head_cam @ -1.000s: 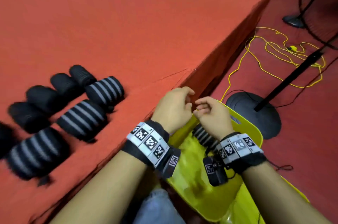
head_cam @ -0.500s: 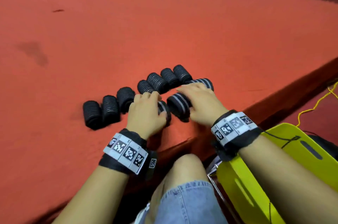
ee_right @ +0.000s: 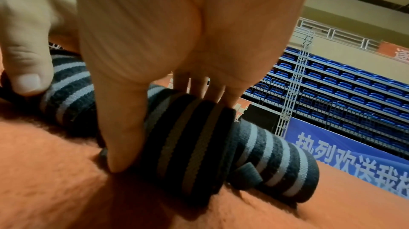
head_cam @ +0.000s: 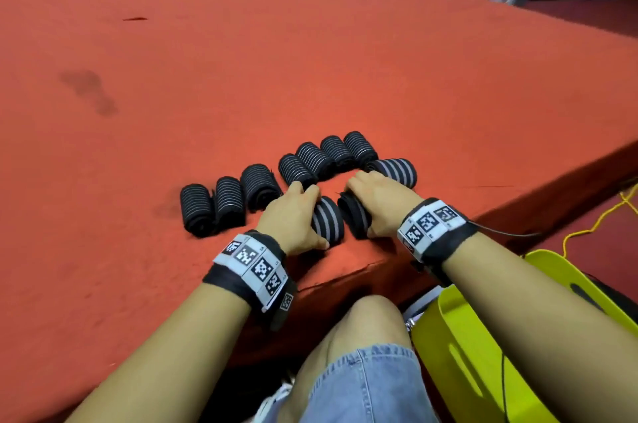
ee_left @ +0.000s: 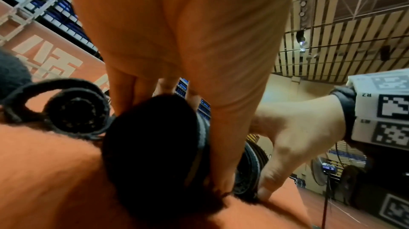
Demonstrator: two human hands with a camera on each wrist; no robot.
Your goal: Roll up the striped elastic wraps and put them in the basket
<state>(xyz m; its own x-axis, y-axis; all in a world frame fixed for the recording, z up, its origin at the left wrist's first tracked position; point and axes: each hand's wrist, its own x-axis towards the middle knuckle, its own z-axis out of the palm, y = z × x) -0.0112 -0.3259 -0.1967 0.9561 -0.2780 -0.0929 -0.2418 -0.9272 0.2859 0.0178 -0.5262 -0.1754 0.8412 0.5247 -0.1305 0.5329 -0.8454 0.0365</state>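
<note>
Left hand: the left hand (head_cam: 293,215) has fingers over the top and thumb at the near side of a rolled black elastic wrap with wide grey stripes (head_cam: 327,220), gripping it on the red felt table (head_cam: 310,60).
Right hand: the right hand (head_cam: 378,201) grips a second rolled black-and-grey wrap (head_cam: 352,217) the same way, touching the first at its 3 o'clock.
Third wide-striped roll: lies free (head_cam: 397,170) at 1 o'clock of the right hand, just beside its fingers.
Thin-striped rolls: seven black rolls (head_cam: 262,186) in a bent row from 9 to 12 o'clock of the hands.
Basket: yellow-green plastic basket (head_cam: 459,353) below the table edge at 5 o'clock, by the bare knee (head_cam: 369,322).
Change: half a second ago both hands lay flatter on the same two rolls; their thumbs are now tucked under the near sides. One second ago both hands were over the basket.
Hard to see: hands hide most of both held rolls; the basket is cut off by the frame edge; the left wrist view shows its roll (ee_left: 155,154) only as a dark blur.
</note>
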